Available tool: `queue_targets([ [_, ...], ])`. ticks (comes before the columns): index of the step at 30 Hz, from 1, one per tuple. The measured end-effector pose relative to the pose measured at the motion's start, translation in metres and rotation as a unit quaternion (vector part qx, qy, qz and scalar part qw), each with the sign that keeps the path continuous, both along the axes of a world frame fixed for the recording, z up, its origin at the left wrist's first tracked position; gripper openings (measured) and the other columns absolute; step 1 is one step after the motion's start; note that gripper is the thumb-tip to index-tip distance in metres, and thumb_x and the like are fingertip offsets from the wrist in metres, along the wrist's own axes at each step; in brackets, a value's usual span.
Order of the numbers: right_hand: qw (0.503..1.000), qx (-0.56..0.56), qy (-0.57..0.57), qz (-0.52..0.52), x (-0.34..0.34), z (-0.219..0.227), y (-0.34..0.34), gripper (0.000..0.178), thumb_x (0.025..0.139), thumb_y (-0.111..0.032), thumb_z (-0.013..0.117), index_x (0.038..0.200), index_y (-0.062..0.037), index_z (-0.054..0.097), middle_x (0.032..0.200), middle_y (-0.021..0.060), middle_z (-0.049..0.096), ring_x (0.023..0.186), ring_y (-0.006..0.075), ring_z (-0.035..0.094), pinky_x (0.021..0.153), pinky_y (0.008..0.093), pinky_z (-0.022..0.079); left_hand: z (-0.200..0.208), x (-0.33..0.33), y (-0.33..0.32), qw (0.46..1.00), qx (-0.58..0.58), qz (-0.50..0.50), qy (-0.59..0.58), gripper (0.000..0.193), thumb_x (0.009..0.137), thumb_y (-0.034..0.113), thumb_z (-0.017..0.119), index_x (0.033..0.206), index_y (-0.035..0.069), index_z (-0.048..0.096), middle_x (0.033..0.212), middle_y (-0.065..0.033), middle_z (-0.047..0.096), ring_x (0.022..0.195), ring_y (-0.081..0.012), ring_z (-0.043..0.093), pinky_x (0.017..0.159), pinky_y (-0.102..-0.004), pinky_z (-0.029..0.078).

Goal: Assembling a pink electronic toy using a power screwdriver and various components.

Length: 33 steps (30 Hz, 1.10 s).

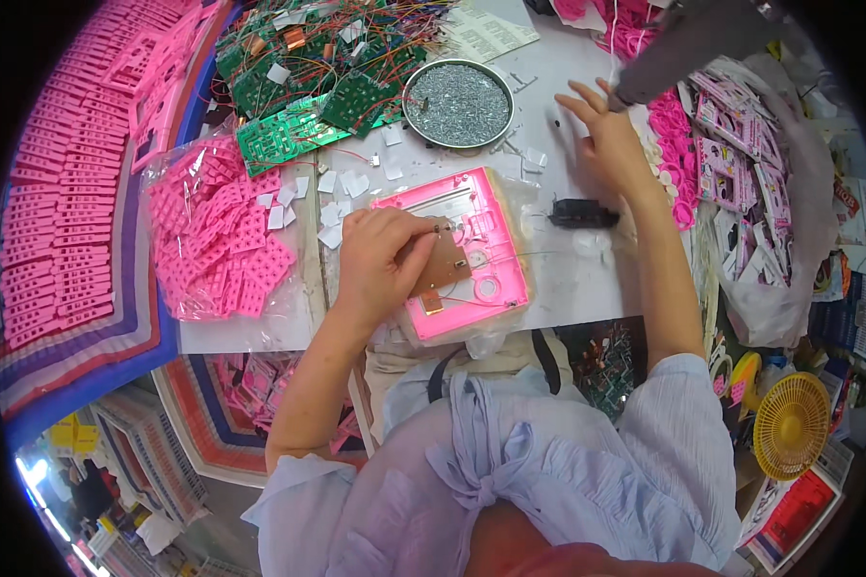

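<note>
**Brown PCB [455, 258] in pink casing [506, 258], L hand [385, 255] on it**

Casing sits on the white worktable [587, 279] near its front edge, straight ahead of the person; long axis runs roughly away from the body, far end leaning a bit L. PCB lies within the casing's outline, toward its L side; flush or propped, can't tell.

L hand is much the nearer: it comes in from the L, fingers curled, index tip & thumb at the PCB's L edge. Pinching or just pressing, can't tell.

R hand [608, 142] is well apart, up & to the R, so PCB + casing lie down-L of it. Its fingers are spread, nothing seen in them. Dark tool [688, 56] hangs w/ its nose right by the R hand; contact unclear, as the tool partly covers it.

Btwn casing & R forearm: black block [584, 213]. Beyond the casing: round tin [406, 113] of small metal bits.
</note>
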State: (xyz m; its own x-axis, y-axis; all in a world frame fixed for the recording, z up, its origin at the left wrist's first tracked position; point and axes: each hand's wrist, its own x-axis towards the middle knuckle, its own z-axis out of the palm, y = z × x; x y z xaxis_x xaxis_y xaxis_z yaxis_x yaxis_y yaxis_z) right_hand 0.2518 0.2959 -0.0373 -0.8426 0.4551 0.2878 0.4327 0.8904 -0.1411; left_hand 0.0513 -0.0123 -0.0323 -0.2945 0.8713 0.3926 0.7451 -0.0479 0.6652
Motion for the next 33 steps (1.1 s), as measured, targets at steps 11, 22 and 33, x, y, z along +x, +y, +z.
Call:
queue_targets([
  [11, 0.979, -0.165, -0.096, 0.076, 0.06, 0.056, -0.089, 0.057, 0.075, -0.015, 0.069, 0.131, -0.011, 0.058, 0.123, 0.0139, 0.059, 0.118, 0.0355, 0.051, 0.099, 0.0447, 0.046, 0.0, 0.002, -0.005, 1.0, 0.003, 0.015, -0.016, 0.012, 0.081, 0.011, 0.073, 0.093, 0.01, 0.07, 0.084, -0.0037, 0.066, 0.081, -0.0228, 0.062, 0.08, -0.0359, 0.039],
  [22, 0.701, -0.684, 0.199, -0.02, 0.166, 0.032, -0.127, 0.068, 0.075, -0.024, 0.082, 0.134, 0.0002, 0.056, 0.116, 0.0069, 0.061, 0.105, 0.0151, 0.059, 0.09, 0.0263, 0.046, 0.0, 0.004, -0.002, 1.0, -0.005, 0.01, -0.019, 0.01, 0.082, 0.009, 0.072, 0.092, 0.01, 0.07, 0.086, -0.0034, 0.068, 0.079, -0.0201, 0.062, 0.081, -0.0337, 0.039],
  [33, 0.562, -0.802, 0.197, -0.05, 0.029, 0.043, -0.133, 0.046, 0.094, -0.021, 0.067, 0.135, -0.008, 0.05, 0.11, 0.0082, 0.065, 0.086, 0.013, 0.066, 0.063, 0.025, 0.058, 0.007, -0.003, -0.003, 1.0, -0.001, 0.001, 0.011, 0.012, 0.08, 0.009, 0.073, 0.092, 0.011, 0.07, 0.081, -0.0021, 0.068, 0.076, -0.0204, 0.062, 0.08, -0.0351, 0.039],
])
